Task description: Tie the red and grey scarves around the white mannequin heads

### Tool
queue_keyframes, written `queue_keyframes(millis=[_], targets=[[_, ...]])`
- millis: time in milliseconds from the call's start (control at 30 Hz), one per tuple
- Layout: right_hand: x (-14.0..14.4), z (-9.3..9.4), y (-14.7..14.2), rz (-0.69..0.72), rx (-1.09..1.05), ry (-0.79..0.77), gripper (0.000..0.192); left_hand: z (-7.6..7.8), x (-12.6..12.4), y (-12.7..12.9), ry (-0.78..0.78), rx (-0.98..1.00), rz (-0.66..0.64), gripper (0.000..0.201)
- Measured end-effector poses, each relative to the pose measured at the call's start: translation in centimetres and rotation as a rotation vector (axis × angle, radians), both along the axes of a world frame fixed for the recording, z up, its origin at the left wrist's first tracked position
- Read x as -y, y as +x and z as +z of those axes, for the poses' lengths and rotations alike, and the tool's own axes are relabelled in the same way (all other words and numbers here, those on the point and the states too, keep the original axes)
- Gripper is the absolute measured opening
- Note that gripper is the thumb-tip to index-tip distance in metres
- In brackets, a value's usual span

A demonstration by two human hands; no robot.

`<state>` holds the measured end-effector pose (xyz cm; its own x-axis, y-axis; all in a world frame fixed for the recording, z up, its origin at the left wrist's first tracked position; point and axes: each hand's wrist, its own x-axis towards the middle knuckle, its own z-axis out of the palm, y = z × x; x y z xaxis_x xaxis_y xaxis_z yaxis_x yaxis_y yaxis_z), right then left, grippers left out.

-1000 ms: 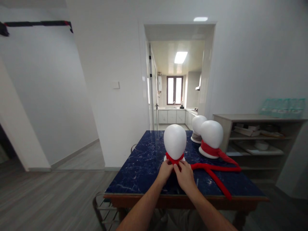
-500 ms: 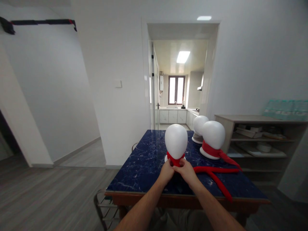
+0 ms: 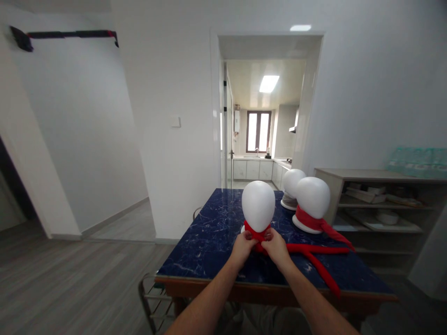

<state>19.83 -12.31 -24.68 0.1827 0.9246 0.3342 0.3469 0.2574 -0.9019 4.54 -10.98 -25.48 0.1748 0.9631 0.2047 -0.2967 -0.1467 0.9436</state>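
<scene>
Item: red scarf (image 3: 259, 231), wrapped round neck of nearest white mannequin head (image 3: 258, 206) on blue marble table (image 3: 209, 242); tails trail right. Your left hand (image 3: 242, 245) and right hand (image 3: 276, 245) pinch it at front, fingers closed on cloth. Likely soft, light, limp; grip near knot, head probably tips easily

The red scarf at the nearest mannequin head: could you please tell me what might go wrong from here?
1. Both hands, left hand and right hand, pinch the red scarf at the neck of the nearest mannequin head; a hard tug might tip the head, which only stands on the blue marble table.
2. The scarf's long tails trail to the table's near edge and could slide off.
3. They lie close to the second scarfed head, so they might tangle with its scarf.
</scene>
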Motion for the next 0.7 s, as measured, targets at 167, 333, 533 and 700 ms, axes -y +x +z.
queue_keyframes(millis=[167,333,533,700], targets=[[0.1,0.3,0.7,-0.123,0.192,0.1,0.022,0.0,0.0,-0.1,-0.097,0.151,0.035,0.029],[0.4,0.6,1.0,-0.156,0.357,0.195,0.023,0.1,0.2,-0.1,-0.103,0.179,0.052,0.038],[3.4,0.1,0.0,-0.085,0.58,0.287,0.033,0.2,0.5,-0.1,-0.087,0.184,0.047,0.049],[5.2,-0.7,-1.0,-0.125,0.678,0.251,0.046,0.3,0.7,-0.2,-0.084,0.153,0.039,0.051]])
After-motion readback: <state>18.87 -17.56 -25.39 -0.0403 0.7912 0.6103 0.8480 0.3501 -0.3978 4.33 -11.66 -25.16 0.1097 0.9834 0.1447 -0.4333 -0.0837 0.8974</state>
